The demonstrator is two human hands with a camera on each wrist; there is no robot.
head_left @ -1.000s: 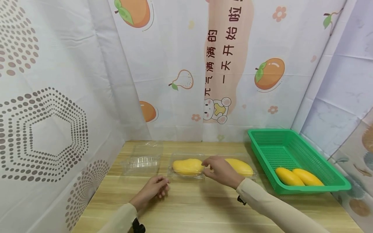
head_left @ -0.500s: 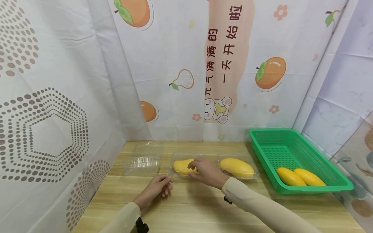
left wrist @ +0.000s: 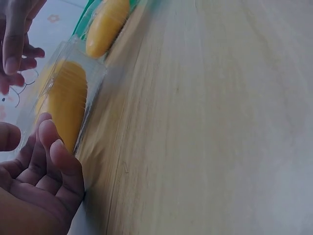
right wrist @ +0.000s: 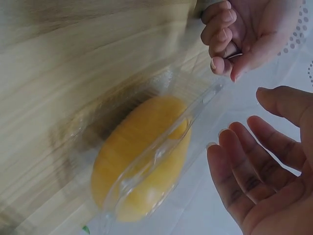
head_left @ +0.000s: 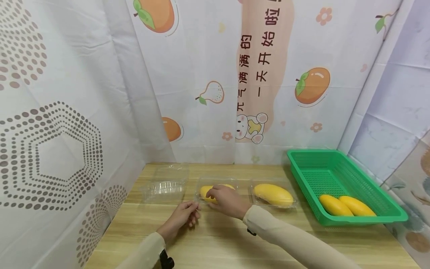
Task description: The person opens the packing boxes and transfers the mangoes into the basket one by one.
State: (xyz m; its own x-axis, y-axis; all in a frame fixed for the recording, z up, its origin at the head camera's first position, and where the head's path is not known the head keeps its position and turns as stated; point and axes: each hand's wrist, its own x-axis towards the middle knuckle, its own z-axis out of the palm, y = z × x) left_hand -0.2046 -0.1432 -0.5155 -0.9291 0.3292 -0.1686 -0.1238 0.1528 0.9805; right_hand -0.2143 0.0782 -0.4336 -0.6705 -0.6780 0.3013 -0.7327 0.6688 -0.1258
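Note:
A yellow mango (head_left: 205,191) lies in a clear plastic box (right wrist: 83,142) at the middle of the table. Over the front right of this box hovers my right hand (head_left: 230,201), its fingers relaxed. In the right wrist view my right hand (right wrist: 269,186) holds nothing, with a gap between fingertips and plastic. My left hand (head_left: 181,218), loosely curled around nothing, is at the front left of the same box. To the right, a second clear box (head_left: 256,204) contains another mango (head_left: 273,194). Whether the lids are fastened cannot be told.
An empty clear box (head_left: 164,186) with its lid raised stands at the table's left. On the right, a green basket (head_left: 386,213) contains two mangoes (head_left: 336,205). Printed curtains (head_left: 201,56) hang behind and beside the table (head_left: 215,246).
My right hand has moved left from between the two mango boxes to the middle box, uncovering the right mango. My left hand has shifted slightly to the right.

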